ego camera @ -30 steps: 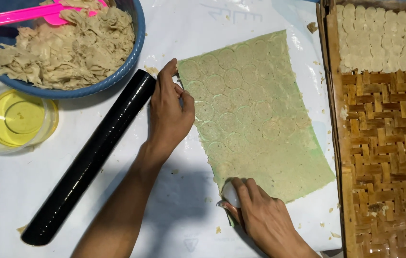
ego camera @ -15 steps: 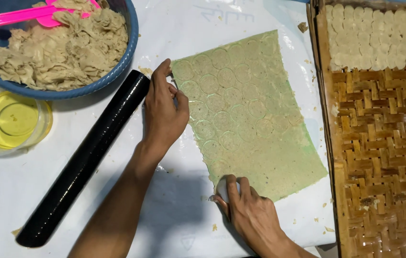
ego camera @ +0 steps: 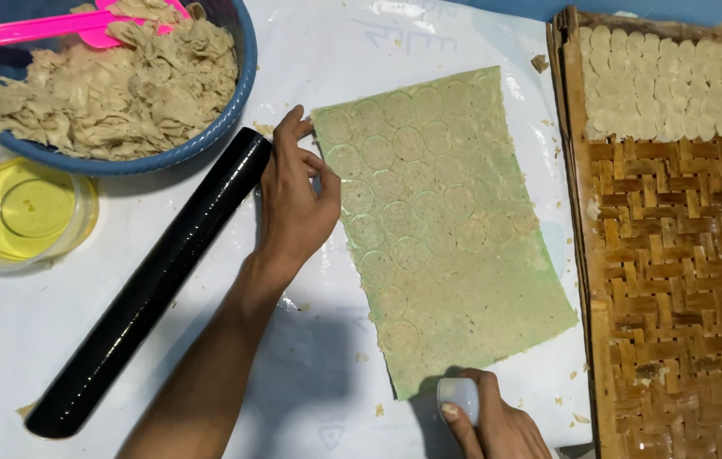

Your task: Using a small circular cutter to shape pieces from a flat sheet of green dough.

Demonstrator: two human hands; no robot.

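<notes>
Head view, the only one supplied: a thin greenish dough sheet (ego camera: 442,229) lies flat on the white plastic-covered table (ego camera: 429,42), long side running away from the person; most of its surface carries rows of pressed round outlines, while the near right portion shows none that can be made out.

The left hand (ego camera: 297,200) rests open at the sheet's far left edge, fingers spread and touching the dough, gripping nothing; the right hand (ego camera: 497,421) is closed around a small white round cutter (ego camera: 459,398), set at the sheet's near edge; the two hands are well apart.

A black rolling pin (ego camera: 157,285) lies diagonally just left of the left hand, untouched; beyond it stand a blue bowl (ego camera: 238,81) of dough scraps with a pink utensil (ego camera: 38,30) across it, and a clear dish of yellow oil (ego camera: 25,212).

At the right a woven bamboo tray (ego camera: 676,280) holds rows of pale cut discs (ego camera: 676,81) along its far end only; the rest is bare.

Judgement: cutting appears well advanced, the discs still sit in the sheet, and most of the tray remains to be filled.
</notes>
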